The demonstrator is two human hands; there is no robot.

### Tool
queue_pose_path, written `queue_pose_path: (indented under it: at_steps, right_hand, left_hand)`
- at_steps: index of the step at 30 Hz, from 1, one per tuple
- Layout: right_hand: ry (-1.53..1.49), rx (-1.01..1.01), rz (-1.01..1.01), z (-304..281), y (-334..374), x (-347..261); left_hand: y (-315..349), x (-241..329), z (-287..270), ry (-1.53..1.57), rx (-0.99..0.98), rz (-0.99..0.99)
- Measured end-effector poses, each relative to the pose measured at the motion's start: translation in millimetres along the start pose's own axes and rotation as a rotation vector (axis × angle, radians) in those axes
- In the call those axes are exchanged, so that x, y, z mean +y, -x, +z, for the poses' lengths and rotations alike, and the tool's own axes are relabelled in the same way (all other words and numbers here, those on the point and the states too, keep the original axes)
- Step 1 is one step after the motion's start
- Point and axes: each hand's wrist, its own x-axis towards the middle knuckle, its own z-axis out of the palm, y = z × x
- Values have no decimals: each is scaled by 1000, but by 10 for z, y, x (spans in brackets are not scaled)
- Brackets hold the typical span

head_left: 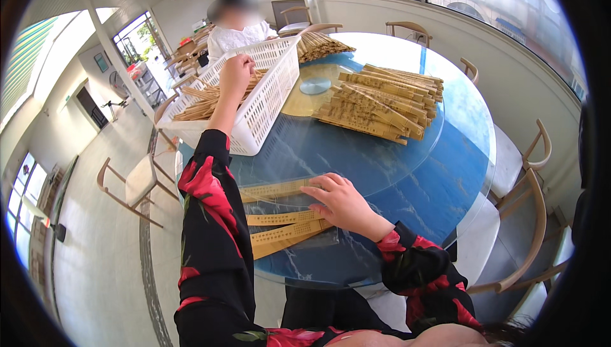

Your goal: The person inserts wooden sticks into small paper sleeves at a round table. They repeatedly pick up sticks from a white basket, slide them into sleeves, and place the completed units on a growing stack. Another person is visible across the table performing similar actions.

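Note:
My left hand (236,74) is inside a white slatted plastic basket (270,89), over a heap of thin wooden sticks (205,101). Its fingers are bent together in a pinch, and whatever lies between them is too small to make out. On the near part of the glass-topped table, my right hand (349,205) rests palm down with thumb and forefinger apart. Its fingertips touch the right ends of flat yellow strips with dark print. One strip (273,191) lies farther off; a nearer strip (280,218) and another strip (286,235) lie close together, fanned out.
A large stack of yellow printed strips (385,102) sits across the round blue table (439,188), right of the basket. Another bundle (321,46) lies behind it. A person in white (238,38) sits beyond the basket. Wooden chairs (141,178) surround the table.

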Motion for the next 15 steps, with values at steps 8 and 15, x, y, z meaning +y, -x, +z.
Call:
queue_pose_path:
  at_steps: [8, 15]
  right_hand:
    - [10, 40, 5, -27, 24, 85]
    - [73, 412, -59, -164, -70, -141]
  left_hand:
    - [349, 644, -559, 351, 349, 117]
    - [2022, 1132, -1026, 599, 572, 62]
